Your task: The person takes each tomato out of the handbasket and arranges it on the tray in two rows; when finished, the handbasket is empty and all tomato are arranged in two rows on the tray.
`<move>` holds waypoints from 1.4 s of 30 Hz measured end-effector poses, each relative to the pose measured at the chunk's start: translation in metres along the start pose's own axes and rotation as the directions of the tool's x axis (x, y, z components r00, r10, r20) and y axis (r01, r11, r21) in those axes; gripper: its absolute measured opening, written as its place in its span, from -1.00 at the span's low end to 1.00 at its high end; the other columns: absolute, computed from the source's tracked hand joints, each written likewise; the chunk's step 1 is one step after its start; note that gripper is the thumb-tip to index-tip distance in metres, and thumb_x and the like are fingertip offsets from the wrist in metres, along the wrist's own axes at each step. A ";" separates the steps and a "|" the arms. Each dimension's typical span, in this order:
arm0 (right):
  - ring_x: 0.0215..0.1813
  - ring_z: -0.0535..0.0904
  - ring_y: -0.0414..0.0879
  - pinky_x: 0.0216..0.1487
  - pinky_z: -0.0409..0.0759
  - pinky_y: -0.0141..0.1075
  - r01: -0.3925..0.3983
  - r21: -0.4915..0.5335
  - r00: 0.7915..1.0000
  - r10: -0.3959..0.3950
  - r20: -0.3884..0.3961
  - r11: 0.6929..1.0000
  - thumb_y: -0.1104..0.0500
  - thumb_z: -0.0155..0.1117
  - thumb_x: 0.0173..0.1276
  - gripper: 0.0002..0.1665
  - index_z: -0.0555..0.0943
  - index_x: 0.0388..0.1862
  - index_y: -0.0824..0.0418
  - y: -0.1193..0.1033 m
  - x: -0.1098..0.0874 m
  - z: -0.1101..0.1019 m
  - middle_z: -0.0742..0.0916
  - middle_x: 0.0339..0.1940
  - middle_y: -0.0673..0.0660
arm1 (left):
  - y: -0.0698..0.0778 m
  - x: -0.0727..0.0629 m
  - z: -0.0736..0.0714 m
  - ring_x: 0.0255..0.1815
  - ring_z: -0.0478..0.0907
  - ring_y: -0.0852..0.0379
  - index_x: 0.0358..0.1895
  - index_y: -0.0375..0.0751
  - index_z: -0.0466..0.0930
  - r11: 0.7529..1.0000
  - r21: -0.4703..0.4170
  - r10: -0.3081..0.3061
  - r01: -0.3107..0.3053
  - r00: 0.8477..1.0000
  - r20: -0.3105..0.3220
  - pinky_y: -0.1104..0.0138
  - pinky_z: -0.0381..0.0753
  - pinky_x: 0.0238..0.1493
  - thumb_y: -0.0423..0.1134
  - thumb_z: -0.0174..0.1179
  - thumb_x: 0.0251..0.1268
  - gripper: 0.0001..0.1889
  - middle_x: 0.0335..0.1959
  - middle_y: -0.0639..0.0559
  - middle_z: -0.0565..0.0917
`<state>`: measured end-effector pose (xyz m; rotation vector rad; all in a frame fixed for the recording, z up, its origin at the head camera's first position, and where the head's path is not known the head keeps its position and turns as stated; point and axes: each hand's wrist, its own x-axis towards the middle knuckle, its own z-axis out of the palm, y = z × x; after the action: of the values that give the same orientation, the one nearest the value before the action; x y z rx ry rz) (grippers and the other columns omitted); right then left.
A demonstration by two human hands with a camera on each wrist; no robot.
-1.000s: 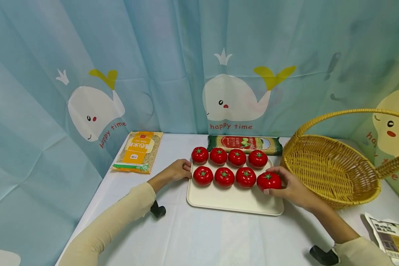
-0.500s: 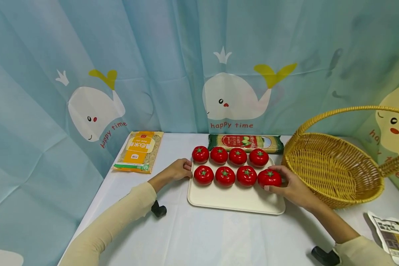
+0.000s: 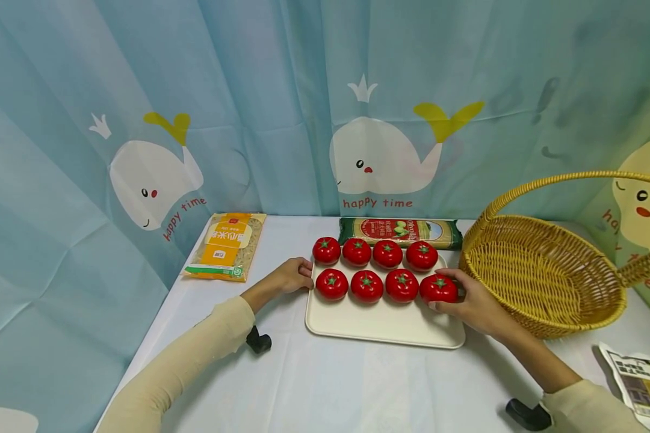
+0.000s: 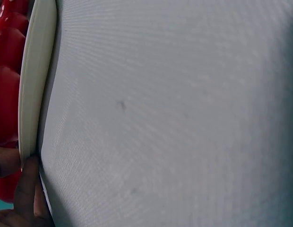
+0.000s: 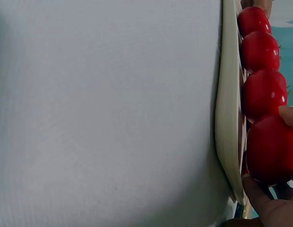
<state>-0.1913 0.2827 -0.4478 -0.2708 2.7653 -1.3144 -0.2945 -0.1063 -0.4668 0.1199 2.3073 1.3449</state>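
In the head view a cream tray (image 3: 384,328) bears two rows of red tomatoes, such as this front-row tomato (image 3: 366,287). My left hand (image 3: 289,275) pinches the tray's left rim; in the left wrist view the thumb lies on the inner side and fingers (image 4: 26,187) on the outer side. At the right end of the front row, my right hand (image 3: 473,300) holds a tomato (image 3: 437,289) between thumb and fingers. The right wrist view shows this tomato low over the tray, lined up with its neighbours, the thumb near the adjoining one.
Close to the tray's right side stands a wicker basket (image 3: 525,282) with a tall handle. A pack of noodles (image 3: 406,233) lies behind the tray. To the left is an orange grain packet (image 3: 226,246), and at the lower right a white-and-brown packet (image 3: 641,382).
My right hand has lowered the tomato slightly, level with its row. The left hand stays at the tray's rim. The head view has shifted a little.
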 end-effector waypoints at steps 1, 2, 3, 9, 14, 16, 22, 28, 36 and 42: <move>0.16 0.58 0.30 0.00 0.63 -0.36 -0.001 0.002 1.000 0.001 -0.001 1.000 0.20 0.51 0.20 -0.13 0.32 0.40 0.43 0.000 0.000 0.000 0.57 0.19 0.49 | 0.001 0.000 0.000 -0.23 0.55 0.14 0.14 -0.41 0.46 1.000 0.002 0.000 0.000 1.000 -0.002 0.38 0.71 -0.14 -0.51 0.30 0.09 -0.51 -0.19 -0.08 0.57; 0.16 0.58 0.31 0.00 0.62 -0.38 -0.001 0.002 1.000 0.001 -0.003 1.000 0.20 0.52 0.20 -0.13 0.32 0.39 0.43 0.001 0.001 0.001 0.57 0.19 0.49 | 0.001 -0.001 0.000 -0.23 0.55 0.15 0.15 -0.41 0.46 1.000 0.004 0.002 -0.002 1.000 -0.002 0.38 0.71 -0.14 -0.51 0.30 0.09 -0.51 -0.19 -0.08 0.57; 0.16 0.58 0.31 0.00 0.60 -0.40 -0.001 -0.001 1.000 0.001 -0.006 1.000 0.20 0.52 0.19 -0.13 0.32 0.39 0.43 0.001 0.001 0.001 0.57 0.19 0.49 | 0.002 -0.002 0.001 -0.24 0.54 0.15 0.15 -0.41 0.45 1.000 0.003 0.002 -0.002 1.000 -0.002 0.38 0.71 -0.14 -0.51 0.30 0.09 -0.51 -0.19 -0.08 0.57; 0.17 0.58 0.34 0.06 0.61 -0.30 -0.001 -0.025 1.000 0.000 -0.017 1.000 0.22 0.52 0.18 -0.15 0.33 0.36 0.45 0.000 0.001 0.003 0.57 0.19 0.49 | 0.002 -0.003 0.001 -0.24 0.55 0.14 0.15 -0.44 0.45 1.000 -0.015 0.009 -0.009 1.000 0.002 0.36 0.72 -0.13 -0.53 0.29 0.07 -0.50 -0.19 -0.10 0.58; 0.15 0.58 0.37 0.11 0.64 0.01 -0.006 -0.045 1.000 0.005 -0.022 0.999 0.17 0.54 0.17 -0.14 0.35 0.36 0.45 -0.002 0.002 0.005 0.57 0.18 0.51 | 0.001 -0.002 0.001 -0.25 0.54 0.15 0.14 -0.43 0.45 1.000 -0.012 0.001 -0.001 1.000 -0.006 0.38 0.70 -0.15 -0.53 0.31 0.08 -0.51 -0.21 -0.07 0.57; 0.17 0.57 0.38 0.14 0.63 0.07 -0.014 -0.052 1.000 0.013 -0.020 0.999 0.16 0.54 0.17 -0.13 0.35 0.36 0.44 -0.003 0.002 0.005 0.57 0.19 0.52 | 0.000 -0.001 0.001 -0.25 0.55 0.15 0.14 -0.42 0.46 1.000 -0.009 -0.004 0.004 1.000 -0.007 0.39 0.70 -0.15 -0.53 0.32 0.08 -0.51 -0.21 -0.07 0.58; 0.19 0.54 0.41 0.18 0.59 0.16 -0.028 -0.056 1.000 0.028 0.001 0.998 0.19 0.55 0.16 -0.10 0.31 0.38 0.46 -0.002 0.004 0.004 0.54 0.22 0.55 | 0.001 0.000 0.001 -0.24 0.55 0.16 0.14 -0.42 0.46 1.000 -0.005 -0.007 0.007 1.000 -0.009 0.39 0.70 -0.14 -0.53 0.32 0.08 -0.51 -0.20 -0.07 0.59; 0.17 0.54 0.41 0.17 0.59 0.17 -0.016 -0.075 1.000 0.018 0.017 0.997 0.21 0.56 0.15 -0.10 0.32 0.37 0.47 -0.004 0.005 0.002 0.54 0.18 0.56 | 0.001 -0.001 0.001 -0.23 0.55 0.16 0.15 -0.41 0.46 1.000 0.000 -0.006 0.006 1.000 -0.012 0.39 0.70 -0.14 -0.52 0.32 0.09 -0.51 -0.20 -0.07 0.59; 0.19 0.53 0.42 0.19 0.58 0.18 -0.015 -0.061 0.999 0.017 0.033 0.998 0.19 0.56 0.15 -0.09 0.31 0.37 0.47 -0.006 0.004 0.001 0.53 0.19 0.55 | 0.001 -0.001 0.001 -0.23 0.55 0.14 0.15 -0.41 0.46 1.000 0.007 -0.002 0.002 1.000 -0.003 0.38 0.70 -0.14 -0.51 0.32 0.09 -0.51 -0.19 -0.08 0.59; 0.25 0.48 0.46 0.22 0.55 0.22 -0.041 -0.053 0.997 0.045 0.067 0.998 0.09 0.58 0.15 0.04 0.23 0.44 0.46 -0.007 0.004 0.000 0.48 0.26 0.57 | 0.000 -0.001 0.001 -0.21 0.54 0.15 0.14 -0.39 0.47 0.999 0.043 0.000 0.000 1.000 -0.012 0.42 0.66 -0.16 -0.48 0.32 0.11 -0.53 -0.19 -0.07 0.59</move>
<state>-0.1940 0.2778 -0.4416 -0.2525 2.7352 -1.2023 -0.2932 -0.1056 -0.4665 0.1260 2.3464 1.3000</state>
